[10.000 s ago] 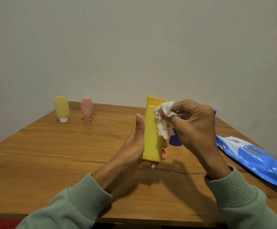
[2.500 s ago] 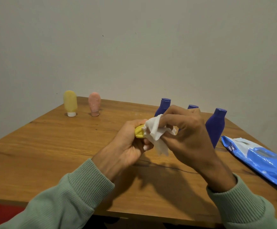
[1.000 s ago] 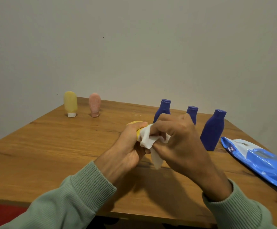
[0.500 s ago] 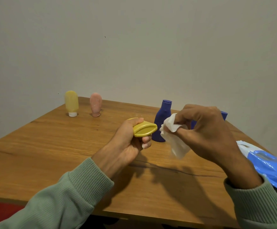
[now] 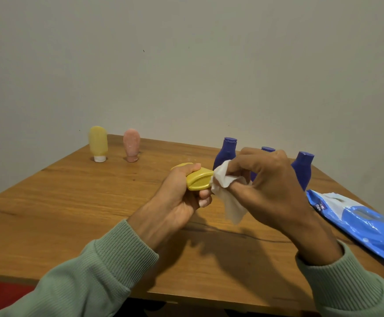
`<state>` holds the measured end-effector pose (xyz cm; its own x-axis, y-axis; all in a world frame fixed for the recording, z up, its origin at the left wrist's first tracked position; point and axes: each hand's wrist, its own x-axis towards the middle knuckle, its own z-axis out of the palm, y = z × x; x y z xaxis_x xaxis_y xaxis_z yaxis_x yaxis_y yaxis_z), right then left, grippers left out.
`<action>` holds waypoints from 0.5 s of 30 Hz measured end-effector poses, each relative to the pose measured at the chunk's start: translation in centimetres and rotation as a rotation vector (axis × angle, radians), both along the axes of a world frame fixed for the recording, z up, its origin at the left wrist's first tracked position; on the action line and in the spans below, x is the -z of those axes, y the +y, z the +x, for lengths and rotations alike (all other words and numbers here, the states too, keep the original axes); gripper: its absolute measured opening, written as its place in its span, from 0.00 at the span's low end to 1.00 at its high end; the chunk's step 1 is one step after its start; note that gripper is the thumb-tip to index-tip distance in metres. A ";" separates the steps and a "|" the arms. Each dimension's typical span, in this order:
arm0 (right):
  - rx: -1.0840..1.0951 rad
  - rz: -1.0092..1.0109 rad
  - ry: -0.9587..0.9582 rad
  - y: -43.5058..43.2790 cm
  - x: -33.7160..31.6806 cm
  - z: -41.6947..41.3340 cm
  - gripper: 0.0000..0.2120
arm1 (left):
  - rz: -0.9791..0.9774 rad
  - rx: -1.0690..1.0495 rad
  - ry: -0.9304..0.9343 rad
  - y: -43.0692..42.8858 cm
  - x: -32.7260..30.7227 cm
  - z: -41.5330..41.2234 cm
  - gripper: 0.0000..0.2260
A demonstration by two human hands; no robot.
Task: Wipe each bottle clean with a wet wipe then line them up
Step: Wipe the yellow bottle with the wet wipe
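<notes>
— Where is the yellow bottle (image 5: 199,181)?
— Above the table (image 5: 72,213), gripped in the left hand (image 5: 177,202). The right hand (image 5: 271,191) pinches the wet wipe (image 5: 228,197) at its end.
— Any writing?
— The blue wipes pack (image 5: 358,223) shows "mee", only partly readable.

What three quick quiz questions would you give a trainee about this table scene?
1. True or false: the left hand grips the yellow bottle.
2. What does the right hand pinch?
A. a wet wipe
B. a pink tube
C. a blue bottle
3. Fill in: the blue wipes pack lies on the person's ____ side.

Key: 1 true; 2 A; 3 right.
</notes>
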<state>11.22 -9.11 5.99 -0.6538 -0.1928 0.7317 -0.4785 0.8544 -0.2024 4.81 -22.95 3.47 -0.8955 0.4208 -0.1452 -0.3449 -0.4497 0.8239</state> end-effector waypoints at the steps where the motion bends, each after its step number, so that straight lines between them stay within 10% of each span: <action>1: 0.016 -0.007 0.010 0.1 0.0 0.0 0.09 | 0.004 -0.002 0.000 0.0 0.0 0.0 0.09; 15: -0.061 0.011 0.036 -1.4 1.1 0.0 0.06 | -0.009 0.006 0.008 0.2 0.3 0.5 0.07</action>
